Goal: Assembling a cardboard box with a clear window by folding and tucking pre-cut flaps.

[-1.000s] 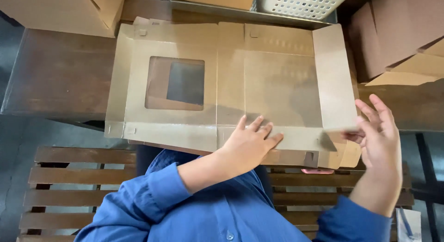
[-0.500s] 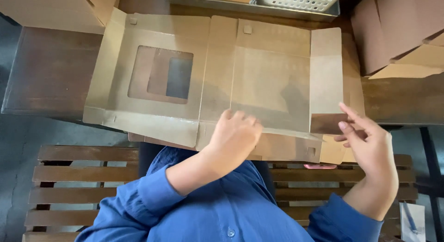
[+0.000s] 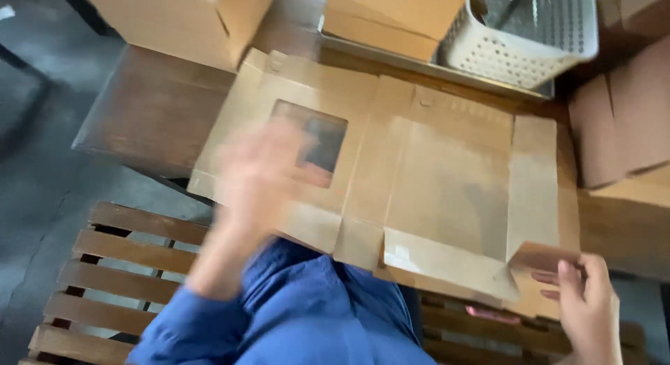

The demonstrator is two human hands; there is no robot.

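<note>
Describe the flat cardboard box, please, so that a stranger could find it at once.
On the dark wooden table, between the closed cartons and the white perforated basket, lies the flat cardboard box. Unlike its neighbours, it is unfolded and has a rectangular window.

Head cam, steep down, close-up

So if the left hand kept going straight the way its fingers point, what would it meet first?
Probably the flat cardboard box blank, near its window cutout. The left hand is motion-blurred above that panel, fingers pointing away from the body; its height over the card is unclear.
</note>
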